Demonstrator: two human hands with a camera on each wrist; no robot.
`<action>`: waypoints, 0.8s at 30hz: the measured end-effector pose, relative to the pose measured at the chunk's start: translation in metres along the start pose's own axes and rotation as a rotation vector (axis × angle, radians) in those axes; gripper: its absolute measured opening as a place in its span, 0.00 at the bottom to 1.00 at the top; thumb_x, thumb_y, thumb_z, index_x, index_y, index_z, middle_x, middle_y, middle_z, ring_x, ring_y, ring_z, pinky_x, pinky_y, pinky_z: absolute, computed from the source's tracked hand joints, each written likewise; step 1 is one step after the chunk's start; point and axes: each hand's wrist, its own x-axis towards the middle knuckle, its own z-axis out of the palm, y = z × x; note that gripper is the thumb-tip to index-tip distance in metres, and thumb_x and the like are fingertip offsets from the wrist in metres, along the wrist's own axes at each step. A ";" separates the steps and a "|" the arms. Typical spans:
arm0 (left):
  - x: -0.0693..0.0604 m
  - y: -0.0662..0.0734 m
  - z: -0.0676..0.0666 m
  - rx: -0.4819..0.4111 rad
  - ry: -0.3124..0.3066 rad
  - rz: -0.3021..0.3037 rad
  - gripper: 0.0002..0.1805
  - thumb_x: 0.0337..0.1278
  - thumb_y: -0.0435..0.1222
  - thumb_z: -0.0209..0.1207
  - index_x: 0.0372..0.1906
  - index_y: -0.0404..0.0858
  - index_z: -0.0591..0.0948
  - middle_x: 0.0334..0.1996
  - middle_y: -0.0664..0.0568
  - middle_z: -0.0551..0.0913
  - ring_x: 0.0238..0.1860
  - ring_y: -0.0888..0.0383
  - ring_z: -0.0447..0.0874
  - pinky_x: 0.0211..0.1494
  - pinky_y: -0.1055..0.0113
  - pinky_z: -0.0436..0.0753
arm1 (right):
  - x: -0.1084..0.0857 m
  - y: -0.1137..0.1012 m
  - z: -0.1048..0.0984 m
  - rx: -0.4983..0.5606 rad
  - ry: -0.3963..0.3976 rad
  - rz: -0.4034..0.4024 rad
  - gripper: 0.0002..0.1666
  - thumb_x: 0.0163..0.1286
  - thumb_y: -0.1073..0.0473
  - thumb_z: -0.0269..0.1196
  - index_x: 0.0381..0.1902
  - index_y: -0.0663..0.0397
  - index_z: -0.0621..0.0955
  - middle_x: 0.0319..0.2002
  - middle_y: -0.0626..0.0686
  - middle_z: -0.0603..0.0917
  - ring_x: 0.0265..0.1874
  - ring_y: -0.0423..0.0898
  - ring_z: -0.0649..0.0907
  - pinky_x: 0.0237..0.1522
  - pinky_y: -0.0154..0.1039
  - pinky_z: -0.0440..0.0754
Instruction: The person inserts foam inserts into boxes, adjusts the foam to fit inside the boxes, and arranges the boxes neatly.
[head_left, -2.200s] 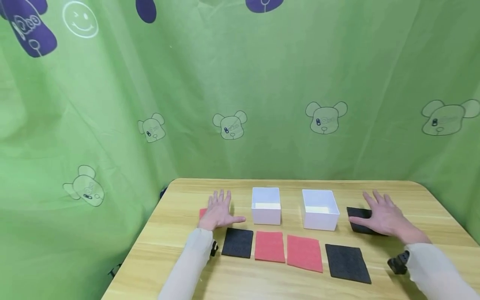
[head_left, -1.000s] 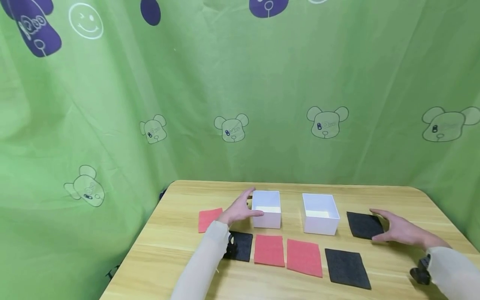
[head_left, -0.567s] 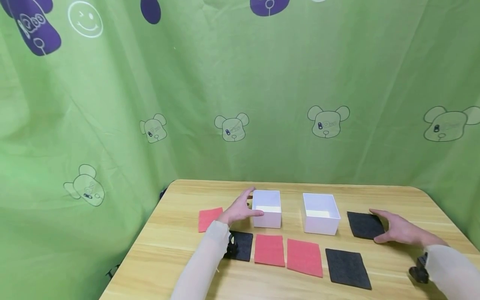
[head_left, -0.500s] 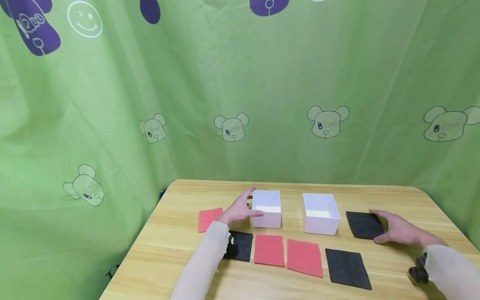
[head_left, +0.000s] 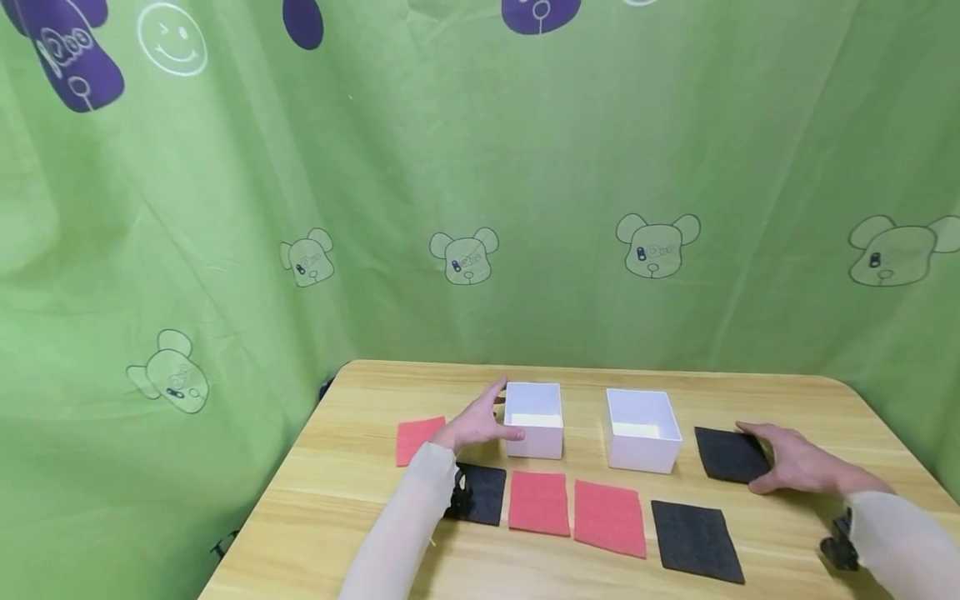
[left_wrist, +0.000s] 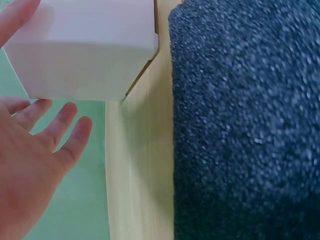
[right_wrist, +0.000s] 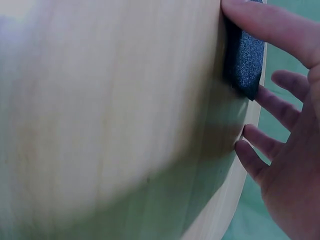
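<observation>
My left hand (head_left: 474, 423) reaches across the left white box (head_left: 534, 443), thumb on its front wall and fingers at its far left side. In the left wrist view some fingertips (left_wrist: 82, 127) stand free of the box (left_wrist: 82, 72). On the right, my right hand (head_left: 797, 460) spans the right edge of a black cloth square (head_left: 726, 455), thumb at the near corner and index finger at the far one. The right wrist view shows that cloth (right_wrist: 245, 60) between thumb and fingers, still low at the table.
A second white box (head_left: 643, 452) stands right of the first. In front lie a black square (head_left: 486, 493), two red squares (head_left: 538, 502) and another black square (head_left: 697, 542). A red square (head_left: 417, 438) lies beyond the left forearm. A green curtain (head_left: 480, 183) hangs behind the table (head_left: 315, 500).
My left hand has moved right, from above the far left red square to the left box. My right hand has drawn back to the black square's right edge. Little has shifted over the last second.
</observation>
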 end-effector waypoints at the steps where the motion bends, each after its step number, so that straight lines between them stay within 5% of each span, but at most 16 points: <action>1: 0.000 -0.002 0.000 0.000 -0.003 -0.001 0.61 0.42 0.42 0.73 0.75 0.39 0.44 0.73 0.46 0.50 0.68 0.48 0.59 0.68 0.54 0.61 | -0.001 0.000 0.000 -0.017 0.005 0.001 0.59 0.35 0.50 0.79 0.61 0.74 0.66 0.55 0.76 0.69 0.53 0.73 0.68 0.47 0.68 0.67; 15: 0.000 -0.008 0.001 0.026 -0.008 -0.005 0.60 0.43 0.44 0.73 0.75 0.39 0.45 0.72 0.47 0.54 0.67 0.49 0.61 0.66 0.56 0.63 | -0.002 -0.006 0.002 -0.115 0.000 0.063 0.55 0.37 0.46 0.77 0.58 0.74 0.69 0.49 0.68 0.71 0.46 0.67 0.71 0.41 0.61 0.72; 24: 0.000 -0.004 0.001 -0.016 -0.006 -0.013 0.59 0.42 0.43 0.73 0.75 0.40 0.47 0.69 0.46 0.58 0.63 0.49 0.66 0.62 0.57 0.69 | -0.003 -0.006 0.002 -0.095 0.020 0.068 0.53 0.38 0.46 0.77 0.57 0.73 0.69 0.51 0.72 0.70 0.47 0.70 0.70 0.43 0.63 0.70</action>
